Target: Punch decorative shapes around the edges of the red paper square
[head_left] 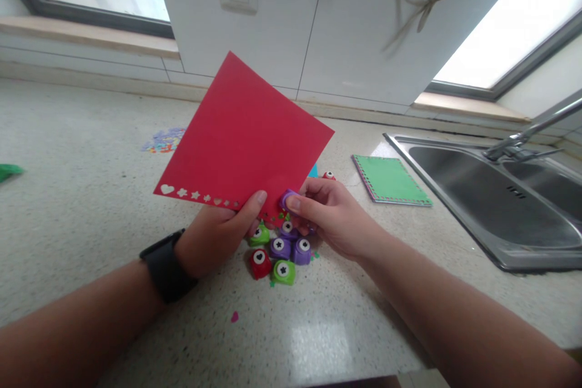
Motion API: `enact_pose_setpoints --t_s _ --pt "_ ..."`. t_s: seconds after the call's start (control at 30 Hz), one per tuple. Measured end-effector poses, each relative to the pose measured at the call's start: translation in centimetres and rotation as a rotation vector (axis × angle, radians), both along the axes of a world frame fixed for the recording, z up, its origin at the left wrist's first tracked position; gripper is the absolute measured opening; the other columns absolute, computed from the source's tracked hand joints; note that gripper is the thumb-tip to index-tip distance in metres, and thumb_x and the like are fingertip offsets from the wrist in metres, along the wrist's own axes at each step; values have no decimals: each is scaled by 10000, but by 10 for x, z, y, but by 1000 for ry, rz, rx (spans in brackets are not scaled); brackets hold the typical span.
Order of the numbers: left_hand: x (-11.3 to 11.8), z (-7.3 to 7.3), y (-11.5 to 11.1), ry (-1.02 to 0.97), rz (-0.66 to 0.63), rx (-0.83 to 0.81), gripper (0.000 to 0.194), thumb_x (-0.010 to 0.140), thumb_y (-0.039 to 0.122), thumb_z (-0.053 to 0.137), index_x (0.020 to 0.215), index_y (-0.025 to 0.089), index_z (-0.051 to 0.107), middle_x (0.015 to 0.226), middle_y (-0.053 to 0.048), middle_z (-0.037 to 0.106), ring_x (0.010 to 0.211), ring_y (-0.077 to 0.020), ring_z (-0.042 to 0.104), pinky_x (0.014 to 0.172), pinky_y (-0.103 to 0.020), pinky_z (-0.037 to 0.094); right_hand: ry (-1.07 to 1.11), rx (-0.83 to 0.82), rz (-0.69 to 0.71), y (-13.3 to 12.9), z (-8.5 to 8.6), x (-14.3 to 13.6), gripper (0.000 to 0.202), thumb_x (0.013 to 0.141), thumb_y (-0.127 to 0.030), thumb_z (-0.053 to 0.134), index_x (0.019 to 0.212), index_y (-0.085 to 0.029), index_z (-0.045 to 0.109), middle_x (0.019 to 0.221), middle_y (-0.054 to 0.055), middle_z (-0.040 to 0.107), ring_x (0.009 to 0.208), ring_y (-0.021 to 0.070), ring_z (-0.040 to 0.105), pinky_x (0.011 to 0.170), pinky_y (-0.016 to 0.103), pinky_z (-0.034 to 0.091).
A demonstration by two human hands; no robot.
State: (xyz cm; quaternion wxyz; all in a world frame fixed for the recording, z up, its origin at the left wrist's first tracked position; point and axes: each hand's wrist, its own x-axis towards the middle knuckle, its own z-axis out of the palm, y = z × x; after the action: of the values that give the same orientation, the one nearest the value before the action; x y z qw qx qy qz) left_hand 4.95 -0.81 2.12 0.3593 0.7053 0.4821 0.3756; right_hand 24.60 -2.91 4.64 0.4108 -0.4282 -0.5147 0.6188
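Observation:
A sheet of red paper (250, 133) is raised above the counter, with heart, star and flower holes along its lower edge. My left hand (222, 224), with a black band on the wrist, pinches that edge, thumb on top. At the lower right edge of the sheet, my right hand (327, 212) grips a purple craft punch (287, 200), its thumb pressed on the punch. Beneath the hands lie several small craft punches: a red punch (260, 262), a green punch (283, 271) and a purple punch (302, 251) among them. The sheet hides part of what lies behind it.
To the right lies a stack of punched paper with a green sheet (391, 179) on top, beside a steel sink (491, 206) with a faucet (513, 142). Colourful paper bits (163, 140) form a pile behind the sheet. One pink cutout (234, 316) rests near the front.

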Motion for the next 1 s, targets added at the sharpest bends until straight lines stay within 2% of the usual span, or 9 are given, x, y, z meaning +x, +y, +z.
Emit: enact_pose_setpoints --t_s 0.17,0.3,0.4,0.47,0.57,0.7,0.8,1.0 --pt "1 2 0 -29 18 -49 432 907 426 514 509 260 482 469 54 558 463 -148 545 662 -306 500 23 -15 -20 2 -1 7 256 831 -405 746 808 -174 638 660 -6 607 549 99 513 518 242 373" --pt "0 2 1 -43 10 -99 502 934 440 490 468 257 467 457 50 544 466 -143 546 706 -308 495 -19 46 -116 7 -1 18 237 863 -424 705 884 -189 675 695 -2 612 584 125 528 529 261 372" --pt "-1 2 2 -24 9 -119 541 949 452 476 445 255 479 444 40 537 484 -148 555 712 -307 484 -215 205 -224 12 1 27 262 889 -450 672 910 -190 695 746 8 633 630 141 526 573 286 383" --pt "-2 1 3 -28 20 -135 546 953 458 473 445 256 484 427 40 519 478 -152 545 670 -304 475 -431 312 -251 15 2 31 286 915 -466 637 912 -189 707 776 23 656 679 162 541 625 311 396" --pt "-2 1 4 -28 31 -156 562 960 473 454 443 255 474 421 40 504 468 -151 531 640 -304 460 -774 475 -237 21 -1 37 302 943 -473 611 908 -195 724 854 62 699 798 214 581 732 363 410" --pt "-3 0 6 21 17 -155 589 967 496 420 433 251 462 425 38 498 490 -151 541 703 -313 457 -994 646 -205 28 -5 39 296 988 -431 563 946 -194 735 913 86 725 887 251 590 850 425 410" --pt "-3 -2 9 31 -8 -162 603 972 517 395 437 247 472 419 39 477 480 -144 527 670 -303 450 -1112 679 -149 29 -7 38 283 1012 -365 530 991 -185 748 919 92 739 901 263 588 896 454 408" --pt "-2 -8 10 -54 -22 -251 635 976 560 391 434 246 494 364 48 411 403 -129 477 571 -283 448 -1238 587 -71 24 -8 33 289 1004 -373 537 1103 -209 754 988 110 761 1015 333 565 929 526 391"
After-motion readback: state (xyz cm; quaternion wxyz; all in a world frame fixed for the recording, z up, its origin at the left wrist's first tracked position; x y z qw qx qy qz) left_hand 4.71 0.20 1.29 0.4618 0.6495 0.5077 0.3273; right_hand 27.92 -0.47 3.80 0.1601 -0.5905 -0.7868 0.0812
